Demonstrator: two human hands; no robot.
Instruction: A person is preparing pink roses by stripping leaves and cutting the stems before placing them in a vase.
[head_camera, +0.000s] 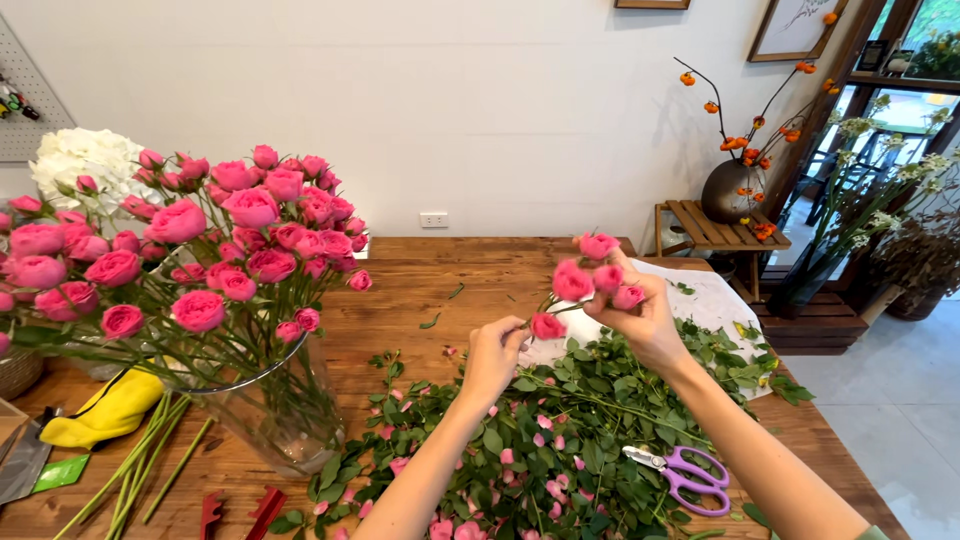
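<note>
Left hand (493, 352) pinches a bud on the rose stem (590, 280) gripped by right hand (645, 315); trimming stage, next needs a clean pluck.

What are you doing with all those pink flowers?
A person is holding a stem of small pink roses over a wooden table. The right hand grips the stem near the blooms, and the left hand pinches a bud lower down. Below lies a pile of cut leaves and petals with purple scissors. A glass vase at the left holds many more pink roses.
</note>
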